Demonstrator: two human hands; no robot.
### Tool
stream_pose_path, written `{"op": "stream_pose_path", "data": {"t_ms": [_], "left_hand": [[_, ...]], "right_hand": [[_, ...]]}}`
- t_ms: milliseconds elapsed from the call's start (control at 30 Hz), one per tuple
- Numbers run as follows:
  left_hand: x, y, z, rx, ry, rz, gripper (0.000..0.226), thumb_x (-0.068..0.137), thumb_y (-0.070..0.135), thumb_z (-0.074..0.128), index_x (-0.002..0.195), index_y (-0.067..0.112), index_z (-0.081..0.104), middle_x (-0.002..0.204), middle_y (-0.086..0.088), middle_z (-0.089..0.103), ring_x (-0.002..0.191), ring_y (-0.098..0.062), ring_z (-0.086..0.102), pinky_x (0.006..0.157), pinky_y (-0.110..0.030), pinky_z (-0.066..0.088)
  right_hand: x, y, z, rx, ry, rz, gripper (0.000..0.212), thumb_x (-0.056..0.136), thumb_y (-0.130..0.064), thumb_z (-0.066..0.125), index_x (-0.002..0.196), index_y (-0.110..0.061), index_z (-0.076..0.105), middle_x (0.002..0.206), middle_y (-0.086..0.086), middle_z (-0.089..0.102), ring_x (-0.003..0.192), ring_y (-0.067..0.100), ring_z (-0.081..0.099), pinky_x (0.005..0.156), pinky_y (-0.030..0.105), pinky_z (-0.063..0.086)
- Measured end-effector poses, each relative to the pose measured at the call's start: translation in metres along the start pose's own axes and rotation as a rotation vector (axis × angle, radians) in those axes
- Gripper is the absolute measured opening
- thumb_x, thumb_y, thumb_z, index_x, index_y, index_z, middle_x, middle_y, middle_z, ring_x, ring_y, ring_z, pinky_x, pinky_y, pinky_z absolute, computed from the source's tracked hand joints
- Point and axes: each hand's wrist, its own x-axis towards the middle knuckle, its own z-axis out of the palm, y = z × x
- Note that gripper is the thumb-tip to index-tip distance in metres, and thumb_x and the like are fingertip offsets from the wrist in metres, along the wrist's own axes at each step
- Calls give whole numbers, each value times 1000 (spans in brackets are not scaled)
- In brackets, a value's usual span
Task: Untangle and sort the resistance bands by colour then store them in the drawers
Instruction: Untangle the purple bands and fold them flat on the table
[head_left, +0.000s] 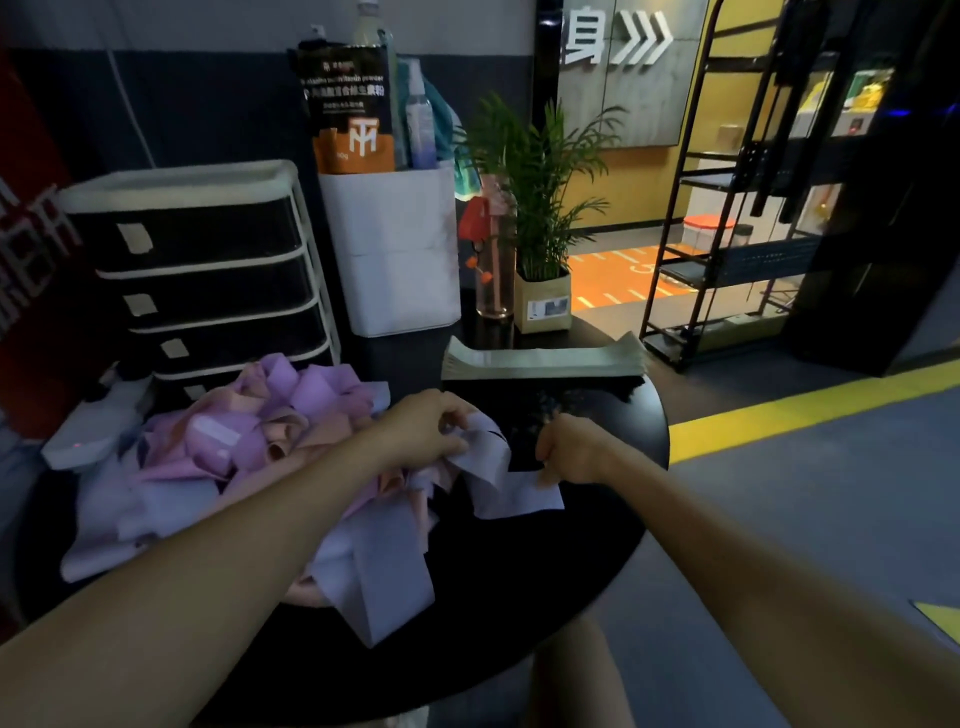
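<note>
Item: band (491, 467), pale blue-grey, flat and wide, half freed; lies on the black round table (519, 597) just right of the pile, stretched between both hands, one end trailing back at 9 o'clock into the heap

Pile (249, 457): purple, pink and blue-grey bands knotted together, at 9 to 10 o'clock of the held band, covering the left part of the table; a loose blue-grey loop hangs towards 6 o'clock

Left hand (426, 431): fingers curled, pinching the band where it leaves the pile. Right hand (571, 452): closed on the free end, knuckles up; fingertips hidden, grip judged from the pull of the fabric

Step in hand, as judged: drawing one band clear of the tangle. To do it well, keep the left hand as anchor close to the knot, feed the band through, not yanking, since elastic stretched hard tightens the snarl; pull towards 3 o'clock, over the bare table, and follow the band back to find which loop traps it. Lay it flat, apart, as the start of a blue-grey stack

Drawers (208, 280): dark fronts, white frame, all closed, at 10 o'clock beyond the pile. Nothing sorted or stored yet

Beyond: white bin (400, 249) at 12 o'clock, plant (540, 208) at 1 o'clock, stacked papers (540, 358) just behind the hands
</note>
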Motion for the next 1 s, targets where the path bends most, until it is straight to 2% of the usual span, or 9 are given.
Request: {"op": "stream_pose_path", "data": {"t_ms": [100,233,333,400,500,600,733,867,1000], "left_hand": [[-5,-1,2,9,-3,-8,31,78,20,70,74,41,48,86,10,52,78,-9,51,65,-16,36],[-14,9,-5,-59,60,-17,8,85,18,65,92,21,61,91,10,58,85,-8,57,80,-22,45],[-18,25,-19,-462,173,0,11,90,29,59,85,19,61,83,4,64,72,3,59,75,-21,48],[-21,36,-27,-763,178,38,28,87,46,58,92,19,62,86,-2,61,75,-4,56,75,-25,45],[-20,53,-39,-815,139,164,28,83,34,63,107,22,55,104,4,59,89,-2,59,82,-20,49],[-10,68,-59,-699,285,185,33,82,22,70,110,23,51,114,3,57,104,-14,59,87,-24,50],[3,78,-91,-611,550,238,8,92,16,57,94,24,61,93,3,64,85,-7,59,75,-17,47],[12,78,-120,-585,617,254,17,96,24,50,98,15,64,84,-8,65,75,-18,58,69,-33,44],[17,87,-139,-618,605,297,16,99,12,41,100,15,57,93,-9,61,86,-21,55,76,-35,44]], "right_hand": [[-7,1,7,52,-45,24,31,84,-19,66,98,8,67,91,15,63,91,28,59,71,28,42],[-16,-5,-7,285,-41,7,14,86,-8,60,87,6,60,73,7,49,64,14,44,51,21,32],[-24,-18,-40,690,37,-10,7,90,-6,57,96,-4,59,75,4,52,60,10,48,46,17,39],[-26,-30,-60,916,122,-35,6,88,-3,59,95,-2,59,77,5,56,63,11,55,46,15,45],[-25,-49,-89,1186,262,-125,14,85,6,60,78,-5,54,73,9,56,66,17,58,53,21,53],[-24,-63,-114,1191,367,-197,19,84,9,58,77,-6,51,71,10,53,60,16,58,50,20,53],[-28,-74,-141,1136,403,-324,9,88,4,56,81,0,60,80,15,60,71,20,62,65,19,55],[-34,-78,-163,898,519,-432,16,86,-5,63,99,3,67,100,31,64,94,43,63,89,49,53],[-34,-86,-182,659,796,-445,16,88,-14,63,97,-5,71,74,4,66,66,14,60,69,31,54]]}}
